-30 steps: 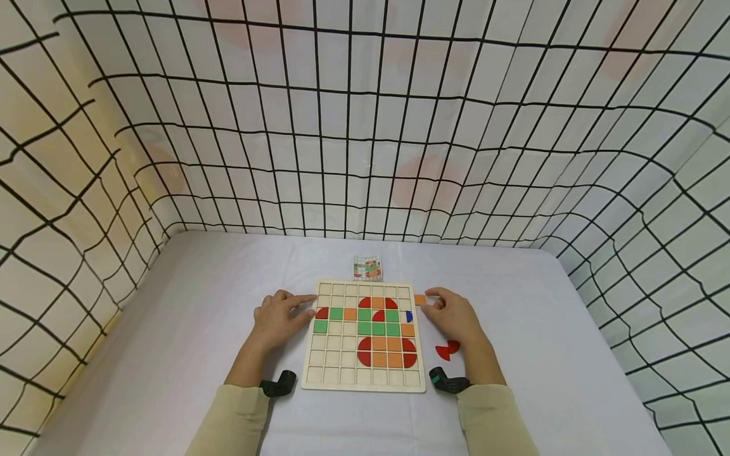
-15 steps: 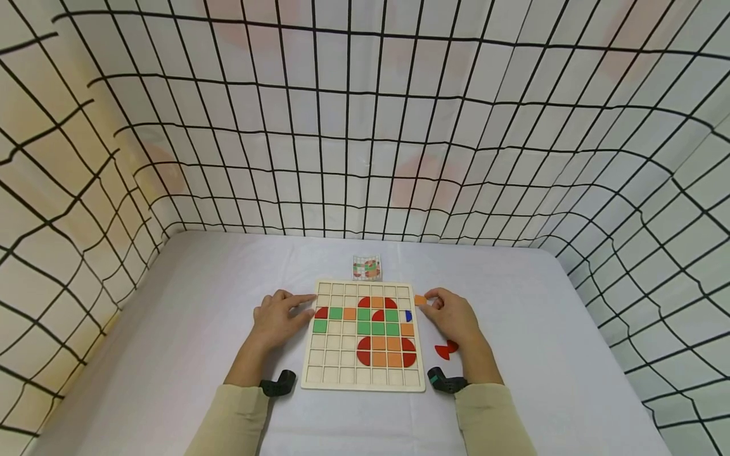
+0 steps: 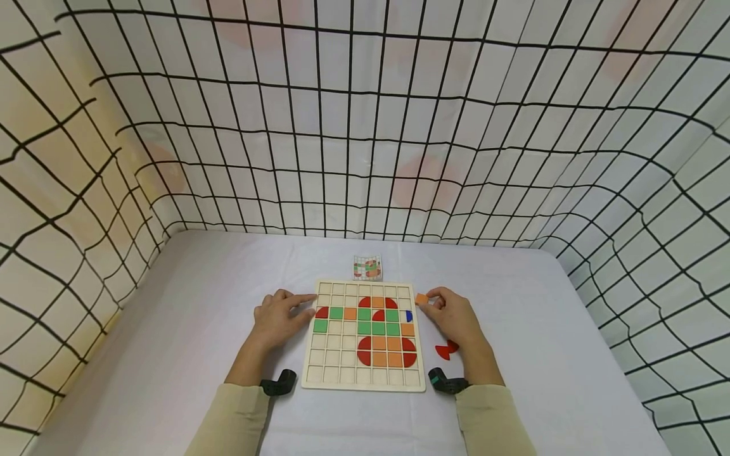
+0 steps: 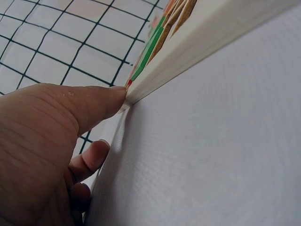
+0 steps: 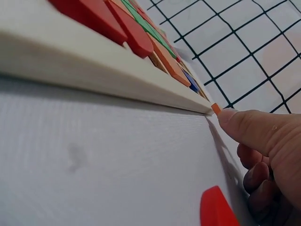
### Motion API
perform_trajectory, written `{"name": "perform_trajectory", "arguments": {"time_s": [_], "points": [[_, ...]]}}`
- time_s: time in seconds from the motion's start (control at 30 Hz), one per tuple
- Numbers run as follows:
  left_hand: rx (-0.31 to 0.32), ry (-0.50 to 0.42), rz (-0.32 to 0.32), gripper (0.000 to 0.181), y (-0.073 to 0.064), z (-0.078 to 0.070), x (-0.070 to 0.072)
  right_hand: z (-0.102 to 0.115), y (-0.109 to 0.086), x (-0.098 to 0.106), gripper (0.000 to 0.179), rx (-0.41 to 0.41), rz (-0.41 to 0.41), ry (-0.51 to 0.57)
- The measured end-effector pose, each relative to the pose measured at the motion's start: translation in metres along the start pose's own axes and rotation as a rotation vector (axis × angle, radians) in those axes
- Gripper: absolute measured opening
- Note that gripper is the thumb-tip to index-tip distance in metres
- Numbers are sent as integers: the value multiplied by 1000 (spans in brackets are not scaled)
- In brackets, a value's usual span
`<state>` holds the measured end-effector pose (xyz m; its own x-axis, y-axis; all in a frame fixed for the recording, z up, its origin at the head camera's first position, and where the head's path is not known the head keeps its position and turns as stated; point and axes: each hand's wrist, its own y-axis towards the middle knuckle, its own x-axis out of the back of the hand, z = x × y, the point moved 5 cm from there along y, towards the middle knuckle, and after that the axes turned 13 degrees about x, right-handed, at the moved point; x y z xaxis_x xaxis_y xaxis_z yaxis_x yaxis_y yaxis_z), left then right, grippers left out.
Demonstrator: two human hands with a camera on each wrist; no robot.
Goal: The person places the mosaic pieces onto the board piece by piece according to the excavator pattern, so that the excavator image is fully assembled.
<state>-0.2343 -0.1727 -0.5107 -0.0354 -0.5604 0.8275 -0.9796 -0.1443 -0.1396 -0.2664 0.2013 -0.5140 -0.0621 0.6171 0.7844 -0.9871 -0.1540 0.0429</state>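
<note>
A pale wooden grid board lies flat with red, green and orange pieces set in many of its squares. At its left edge, my left hand touches the rim with the thumb and outstretched index finger. Off the upper right edge, my right hand pinches an orange square tile between thumb and index finger. Only a sliver of this tile shows past the thumb in the right wrist view. A small blue piece sits in a square on the right side, narrower than that square.
Two loose red pieces lie on the white cloth, close beside my right wrist. Behind the board stands a small card with a coloured grid pattern. Black wire mesh surrounds the table's back and sides.
The orange tile has turned slightly in my right fingers and shifted a little away from the board's edge. My left hand stays where it was.
</note>
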Motion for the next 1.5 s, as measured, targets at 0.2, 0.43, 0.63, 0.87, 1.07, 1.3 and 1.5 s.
{"name": "perform_trajectory", "arguments": {"time_s": [0.2,0.43,0.63,0.87,1.07,1.3,1.5], "points": [[2,-2,5,40,1,0,-1,5,-2,1,39,18,6,10],[5,5,5,41,1,0,-1,18,-3,2,41,19,10,19],[8,3,3,40,1,0,-1,37,-2,-5,38,51,31,17],[9,-3,1,40,0,-1,-1,68,-4,-21,31,172,65,38],[15,2,-4,40,1,0,-1,93,-9,-35,29,269,116,17],[21,5,4,40,1,0,-1,123,-17,-55,29,349,188,9],[22,2,11,39,0,-1,0,143,-24,-77,30,424,261,-41]]}}
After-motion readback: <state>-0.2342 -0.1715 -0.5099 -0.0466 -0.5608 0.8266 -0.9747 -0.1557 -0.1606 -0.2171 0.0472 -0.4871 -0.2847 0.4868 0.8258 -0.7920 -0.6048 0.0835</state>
